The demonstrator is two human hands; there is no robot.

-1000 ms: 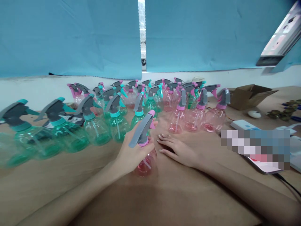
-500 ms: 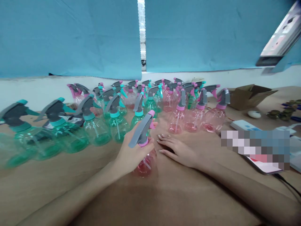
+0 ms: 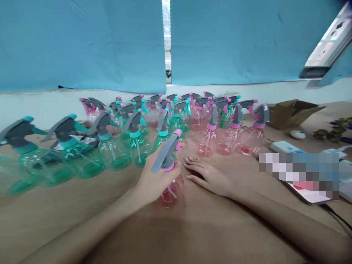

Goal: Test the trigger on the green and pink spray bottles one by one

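My left hand [image 3: 154, 179] is wrapped around the neck of a pink spray bottle [image 3: 169, 196] with a grey and pink trigger head. The bottle stands on the table, and part of its body is hidden behind my hand. Just to the right, my right hand [image 3: 207, 176] rests palm down on the wood, fingers stretched out and holding nothing. A row of green spray bottles [image 3: 115, 154] with teal collars runs to the left. Behind my right hand stand 3 pink spray bottles [image 3: 206, 143] side by side.
More pink and green bottles [image 3: 198, 115] crowd the back near the wall. At the right are an open cardboard box [image 3: 294, 113], a white oval object [image 3: 297, 134], a phone [image 3: 310, 194] with a cable, and a white box [image 3: 286, 146]. Blue cloth [image 3: 82, 44] hangs behind.
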